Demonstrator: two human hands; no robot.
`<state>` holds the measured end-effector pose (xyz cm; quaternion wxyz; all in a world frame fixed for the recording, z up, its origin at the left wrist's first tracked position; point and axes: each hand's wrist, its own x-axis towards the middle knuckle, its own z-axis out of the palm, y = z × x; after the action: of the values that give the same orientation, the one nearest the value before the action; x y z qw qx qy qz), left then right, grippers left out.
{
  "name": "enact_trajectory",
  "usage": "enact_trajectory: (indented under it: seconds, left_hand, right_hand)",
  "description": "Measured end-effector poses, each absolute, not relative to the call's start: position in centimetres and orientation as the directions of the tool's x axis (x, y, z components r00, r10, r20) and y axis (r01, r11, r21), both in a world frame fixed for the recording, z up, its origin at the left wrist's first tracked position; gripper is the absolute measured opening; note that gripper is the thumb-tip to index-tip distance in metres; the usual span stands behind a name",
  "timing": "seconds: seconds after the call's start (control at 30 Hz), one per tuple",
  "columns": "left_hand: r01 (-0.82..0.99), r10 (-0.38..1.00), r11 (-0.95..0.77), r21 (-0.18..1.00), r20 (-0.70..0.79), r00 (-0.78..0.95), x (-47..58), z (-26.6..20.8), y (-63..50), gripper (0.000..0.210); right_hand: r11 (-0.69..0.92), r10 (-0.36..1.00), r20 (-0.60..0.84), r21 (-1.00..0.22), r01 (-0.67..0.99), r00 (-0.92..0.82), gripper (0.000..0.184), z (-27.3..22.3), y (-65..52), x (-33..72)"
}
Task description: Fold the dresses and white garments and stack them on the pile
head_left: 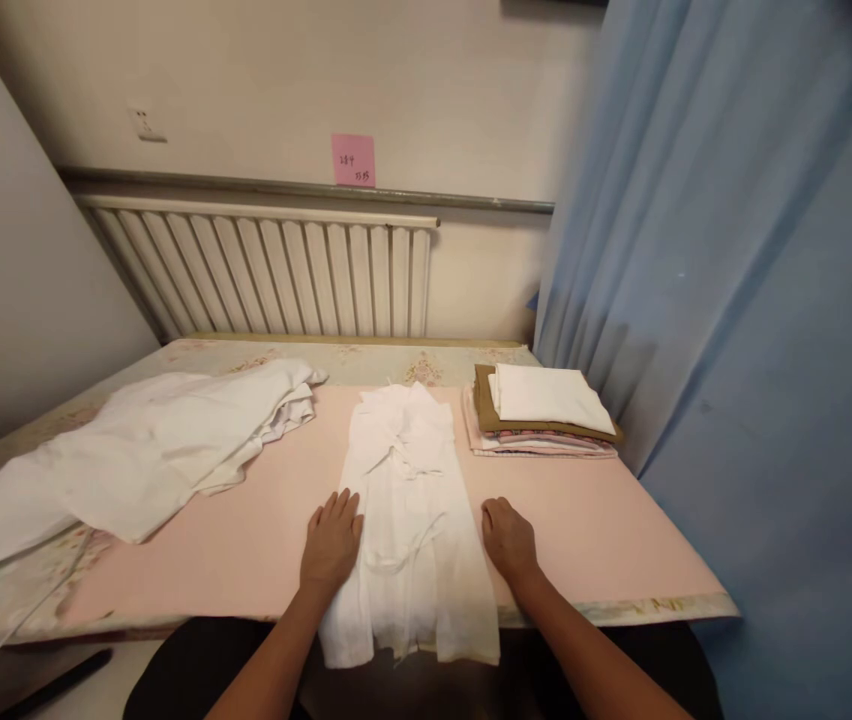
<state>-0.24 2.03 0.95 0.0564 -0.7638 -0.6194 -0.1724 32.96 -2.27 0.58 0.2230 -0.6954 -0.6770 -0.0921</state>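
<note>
A white garment (403,520) lies lengthwise before me, its sides folded inward and its surface creased. The lower end hangs over the front edge of the table. My left hand (332,540) rests flat at the garment's left edge, fingers stretched out and fingertips by the cloth. Beside the right edge, my right hand (510,540) is closed with the fingers curled under, on the pink cloth (591,530). Nothing shows in that hand, and its fingertips are partly hidden.
A heap of white cloth (148,440) covers the table's left side, with a white cord (28,615) below it. Folded clothes (553,400) are stacked at back right. A blue curtain (733,350) hangs along the right; a radiator (268,265) stands behind the table.
</note>
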Motion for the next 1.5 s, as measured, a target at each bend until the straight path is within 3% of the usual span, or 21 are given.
enact_trajectory:
  seconds: [0.63,1.5]
  left_hand:
    - [0.971,0.917,-0.230,0.066,0.350,0.194,-0.1,1.5,2.0,0.044]
    - [0.967,0.903,-0.239,0.091,0.387,0.187,-0.5,0.7,2.2,0.045]
  right_hand:
    - [0.009,0.894,0.443,-0.186,0.982,0.076,0.017,0.7,-2.1,33.0]
    - [0.073,0.864,0.503,-0.197,0.978,0.037,0.020,0.1,-2.0,33.1]
